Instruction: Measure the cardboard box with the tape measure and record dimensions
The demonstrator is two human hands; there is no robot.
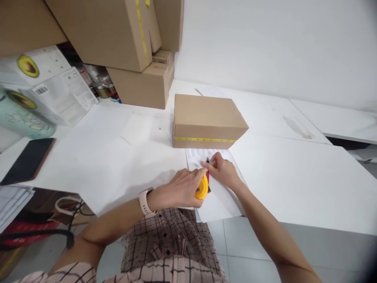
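My left hand is closed around a rounded yellow tape measure at the table's front edge. Close beside it, my right hand has its thumb and fingers bent together at the upper end of a slim red and black pen-like tool. That tool lies over white paper, and its exact kind is unclear. Just beyond both hands sits a closed cardboard box with a yellow strip along its near side. The box covers the far end of a printed sheet.
Stacked cardboard boxes stand at the back left. White cartons with avocado pictures, a pale green bottle and a phone are on the left. A wall rises behind the white table.
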